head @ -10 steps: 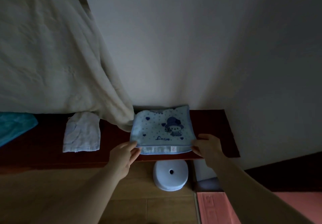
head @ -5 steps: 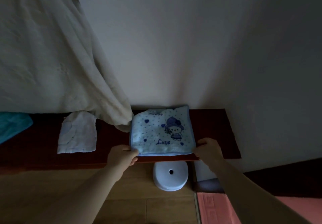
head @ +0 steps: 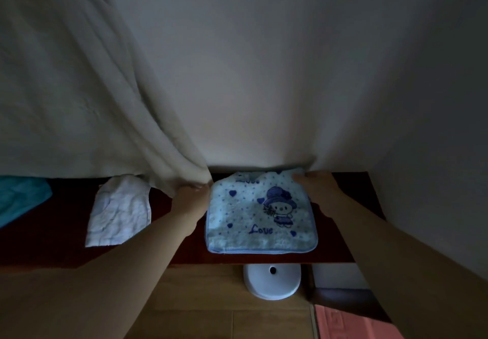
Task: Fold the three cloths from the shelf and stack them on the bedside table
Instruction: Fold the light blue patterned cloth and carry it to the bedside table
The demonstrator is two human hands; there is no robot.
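Left hand (head: pixel 190 198) and right hand (head: pixel 315 184) at far corners of blue towel (head: pixel 260 213) on shelf (head: pixel 66 229) — grip unclear; white cloth (head: pixel 120 210) beside.

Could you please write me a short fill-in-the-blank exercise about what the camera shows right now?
1. The word stitched near the front edge of the blue printed cloth is ____.
2. The crumpled white cloth lies to the ____ of the blue printed cloth.
3. The left hand and right hand are at the blue printed cloth's ____ corners.
4. On the floor below the dark wooden surface stands a round ____ object.

Missing words: Love; left; far; white
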